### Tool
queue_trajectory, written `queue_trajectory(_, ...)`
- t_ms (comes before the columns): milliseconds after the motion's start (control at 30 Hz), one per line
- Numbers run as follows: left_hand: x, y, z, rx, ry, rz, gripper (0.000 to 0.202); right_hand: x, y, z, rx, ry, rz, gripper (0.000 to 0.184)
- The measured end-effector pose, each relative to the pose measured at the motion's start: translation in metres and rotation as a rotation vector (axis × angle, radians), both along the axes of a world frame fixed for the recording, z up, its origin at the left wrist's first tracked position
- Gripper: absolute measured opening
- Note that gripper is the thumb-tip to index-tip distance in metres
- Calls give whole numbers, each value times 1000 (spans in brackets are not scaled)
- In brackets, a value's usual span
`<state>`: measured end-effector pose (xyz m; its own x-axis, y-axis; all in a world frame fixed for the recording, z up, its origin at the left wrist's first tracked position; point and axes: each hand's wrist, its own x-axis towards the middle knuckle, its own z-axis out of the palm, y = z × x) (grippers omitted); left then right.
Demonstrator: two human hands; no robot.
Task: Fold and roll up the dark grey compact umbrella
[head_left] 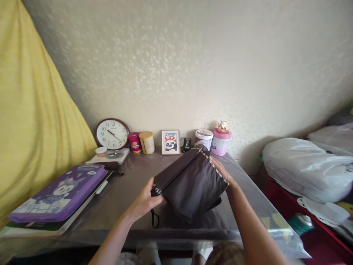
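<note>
A dark folding umbrella (190,184), collapsed with its canopy fabric loose and a checked trim along one edge, is held above the table between both hands. Around its handle end at the left, my left hand (147,200) is closed, and a black wrist strap (154,219) dangles below it. Toward the far right end, my right hand (224,175) grips the canopy by its checked edge. Some of its fingers are hidden behind the fabric.
The table (135,176) has a clear plastic cover. Left lie a purple cartoon case (66,189) and notebooks. Along the wall stand a clock (112,133), cans (146,142), a framed panda picture (170,142) and tubs (221,142). White bags (306,165) are at right.
</note>
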<state>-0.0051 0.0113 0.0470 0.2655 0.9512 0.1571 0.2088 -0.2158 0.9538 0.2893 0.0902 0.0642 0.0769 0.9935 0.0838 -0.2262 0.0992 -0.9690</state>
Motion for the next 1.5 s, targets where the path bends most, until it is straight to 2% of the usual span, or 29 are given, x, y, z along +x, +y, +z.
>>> queue_trajectory(133,-1,-1,-3,-168,36,-42,29,-5,3,-4,20,61,7,25)
queue_trajectory(267,-1,1,-6,-67,85,77,33,-11,7,-11,20,173,-12,31)
queue_trajectory(367,-3,4,-10,-49,115,163,40,-14,10,-15,27,199,4,34)
queue_trajectory(567,-10,4,-7,-29,127,249,54,-19,13,-18,19,211,10,28)
queue_trajectory(667,-11,-2,-1,-30,128,214,66,-20,13,-19,25,228,11,26)
queue_trajectory(767,-12,-3,-1,-35,83,169,75,-19,14,-19,27,221,3,25)
queue_trajectory(933,-16,5,-13,-46,18,162,60,-21,12,-17,6,214,-5,25)
queue_trajectory(1067,-19,5,-12,36,173,170,66,-22,11,-17,-9,206,-15,28)
queue_trajectory(1167,-16,1,-6,55,295,72,75,-21,11,-17,-6,205,-7,30)
queue_trajectory(1333,-5,-1,-5,71,306,-114,70,-24,8,-15,-18,208,50,28)
queue_trajectory(1500,-1,-1,-9,6,352,-111,75,-30,3,-10,-21,224,78,26)
